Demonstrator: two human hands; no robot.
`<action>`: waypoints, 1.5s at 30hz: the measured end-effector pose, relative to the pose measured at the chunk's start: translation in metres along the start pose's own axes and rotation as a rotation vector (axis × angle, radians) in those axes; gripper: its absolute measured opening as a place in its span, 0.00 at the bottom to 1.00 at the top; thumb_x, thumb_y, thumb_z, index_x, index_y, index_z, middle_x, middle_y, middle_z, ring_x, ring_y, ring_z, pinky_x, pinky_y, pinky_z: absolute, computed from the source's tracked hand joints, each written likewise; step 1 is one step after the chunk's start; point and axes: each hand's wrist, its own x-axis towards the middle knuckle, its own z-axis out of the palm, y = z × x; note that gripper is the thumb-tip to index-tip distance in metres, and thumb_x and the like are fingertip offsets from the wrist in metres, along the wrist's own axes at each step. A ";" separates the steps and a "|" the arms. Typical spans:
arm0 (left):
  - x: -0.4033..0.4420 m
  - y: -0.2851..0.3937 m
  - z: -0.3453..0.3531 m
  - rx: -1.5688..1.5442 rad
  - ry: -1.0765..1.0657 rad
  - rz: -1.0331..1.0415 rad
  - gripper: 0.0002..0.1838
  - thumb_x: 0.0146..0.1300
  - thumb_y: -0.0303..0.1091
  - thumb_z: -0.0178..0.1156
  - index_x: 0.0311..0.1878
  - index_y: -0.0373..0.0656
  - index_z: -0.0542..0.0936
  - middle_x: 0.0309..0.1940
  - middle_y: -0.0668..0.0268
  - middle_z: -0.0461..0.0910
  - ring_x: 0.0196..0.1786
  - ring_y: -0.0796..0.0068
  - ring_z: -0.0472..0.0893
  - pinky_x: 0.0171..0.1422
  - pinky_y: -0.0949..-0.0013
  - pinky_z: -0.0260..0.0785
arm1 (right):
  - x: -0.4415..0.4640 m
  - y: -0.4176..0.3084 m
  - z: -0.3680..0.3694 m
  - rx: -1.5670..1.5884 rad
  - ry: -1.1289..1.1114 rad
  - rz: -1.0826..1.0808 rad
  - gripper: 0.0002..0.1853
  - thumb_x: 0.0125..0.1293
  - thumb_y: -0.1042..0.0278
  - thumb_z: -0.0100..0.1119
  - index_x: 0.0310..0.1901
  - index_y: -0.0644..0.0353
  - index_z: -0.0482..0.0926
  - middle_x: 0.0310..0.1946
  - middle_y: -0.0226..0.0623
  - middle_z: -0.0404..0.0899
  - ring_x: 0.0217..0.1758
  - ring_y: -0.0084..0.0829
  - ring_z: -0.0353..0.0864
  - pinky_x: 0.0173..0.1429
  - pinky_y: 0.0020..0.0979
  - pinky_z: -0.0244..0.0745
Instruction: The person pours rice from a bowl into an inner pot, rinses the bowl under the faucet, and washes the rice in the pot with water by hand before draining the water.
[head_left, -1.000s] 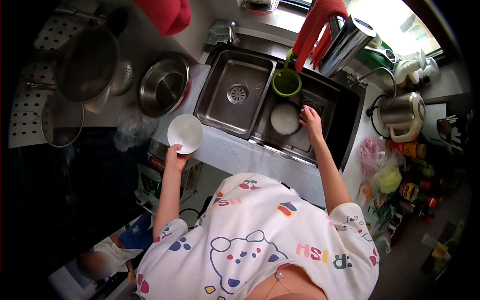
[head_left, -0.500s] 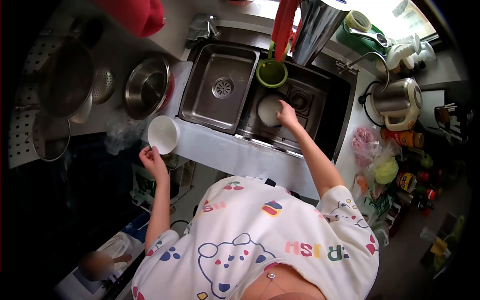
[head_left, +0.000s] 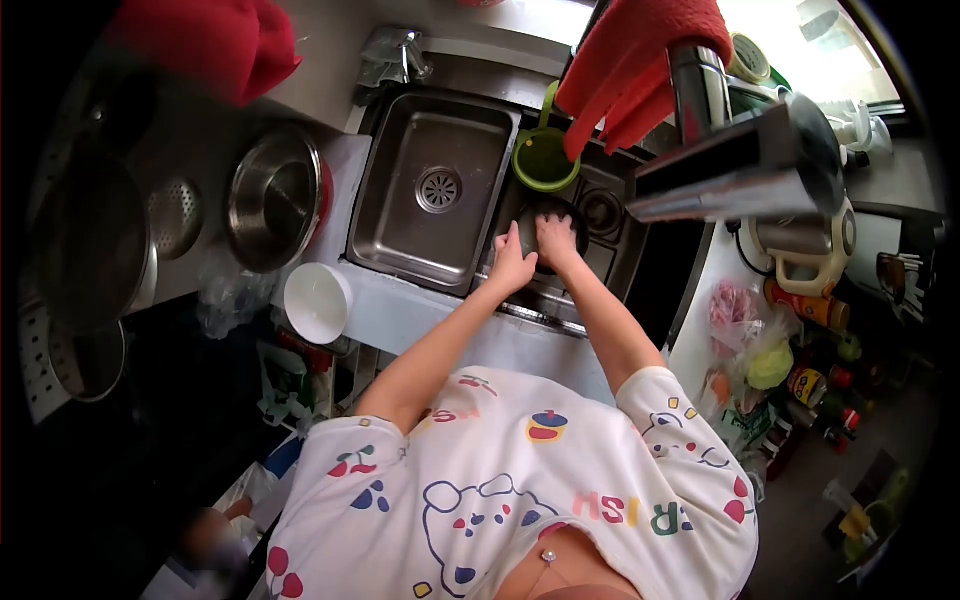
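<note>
In the right basin of the sink, my right hand [head_left: 557,240] reaches down into a dark round bowl [head_left: 541,212], its fingers spread over the contents. My left hand [head_left: 512,264] is at the bowl's near left rim, fingers partly extended; whether it grips the rim is hard to tell. The two hands nearly touch. A green strainer [head_left: 546,160] sits just behind the bowl. The white bowl [head_left: 318,303] rests at the left end of the counter edge, away from both hands.
The left basin [head_left: 420,235] has a drain. A steel pot [head_left: 273,202] stands at the left. Red cloth [head_left: 650,50] and a shiny cylinder [head_left: 740,170] hang over the right basin. A kettle [head_left: 805,245] and bagged vegetables [head_left: 768,365] are on the right; another person's hand [head_left: 238,508] shows lower left.
My left hand has let go of the white bowl and moved right to the dark bowl. My right hand has gone into that bowl. The view has shifted.
</note>
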 end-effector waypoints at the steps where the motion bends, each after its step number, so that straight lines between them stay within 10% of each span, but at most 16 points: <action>1: 0.006 0.001 0.008 -0.005 0.048 -0.011 0.44 0.58 0.30 0.61 0.76 0.49 0.50 0.56 0.44 0.67 0.54 0.49 0.75 0.62 0.58 0.68 | 0.001 -0.001 0.000 0.015 -0.022 0.004 0.33 0.47 0.67 0.70 0.58 0.58 0.72 0.57 0.49 0.70 0.61 0.57 0.67 0.56 0.53 0.76; 12: 0.018 -0.011 0.005 -0.103 -0.059 -0.160 0.49 0.56 0.19 0.54 0.77 0.67 0.47 0.53 0.43 0.66 0.56 0.43 0.72 0.64 0.55 0.64 | 0.030 0.023 0.032 0.099 -0.279 0.046 0.32 0.56 0.71 0.56 0.65 0.63 0.67 0.63 0.55 0.69 0.67 0.49 0.67 0.73 0.43 0.59; 15: 0.017 -0.008 -0.001 -0.157 -0.081 -0.211 0.48 0.56 0.19 0.54 0.77 0.69 0.49 0.53 0.42 0.67 0.57 0.43 0.71 0.65 0.56 0.63 | 0.026 0.039 0.064 0.211 0.092 -0.090 0.23 0.60 0.73 0.51 0.58 0.67 0.74 0.59 0.54 0.74 0.61 0.47 0.75 0.64 0.40 0.70; 26: 0.020 -0.007 -0.002 -0.228 -0.108 -0.263 0.47 0.55 0.19 0.54 0.76 0.67 0.51 0.56 0.41 0.66 0.59 0.45 0.70 0.67 0.57 0.62 | 0.020 0.036 0.038 0.368 0.309 -0.162 0.06 0.56 0.74 0.54 0.35 0.65 0.73 0.29 0.57 0.78 0.37 0.60 0.78 0.40 0.53 0.73; 33: 0.022 -0.015 0.004 -0.200 -0.079 -0.237 0.46 0.55 0.21 0.56 0.76 0.66 0.53 0.56 0.42 0.70 0.59 0.46 0.71 0.66 0.56 0.64 | 0.006 0.019 -0.003 0.460 0.171 -0.320 0.19 0.54 0.77 0.55 0.50 0.62 0.73 0.41 0.51 0.79 0.48 0.54 0.77 0.50 0.47 0.74; 38: 0.024 -0.015 0.003 -0.228 -0.078 -0.243 0.46 0.54 0.20 0.56 0.76 0.65 0.54 0.57 0.43 0.71 0.61 0.46 0.71 0.66 0.56 0.64 | -0.013 -0.004 -0.014 0.080 -0.009 -0.211 0.28 0.53 0.64 0.66 0.59 0.47 0.73 0.57 0.44 0.72 0.60 0.52 0.72 0.57 0.62 0.69; 45: 0.024 -0.013 0.002 -0.237 -0.083 -0.266 0.45 0.54 0.21 0.56 0.75 0.64 0.56 0.56 0.43 0.71 0.59 0.47 0.73 0.65 0.57 0.66 | 0.008 0.010 0.032 -0.026 -0.200 -0.163 0.19 0.61 0.66 0.55 0.55 0.50 0.77 0.52 0.46 0.77 0.60 0.50 0.73 0.58 0.54 0.72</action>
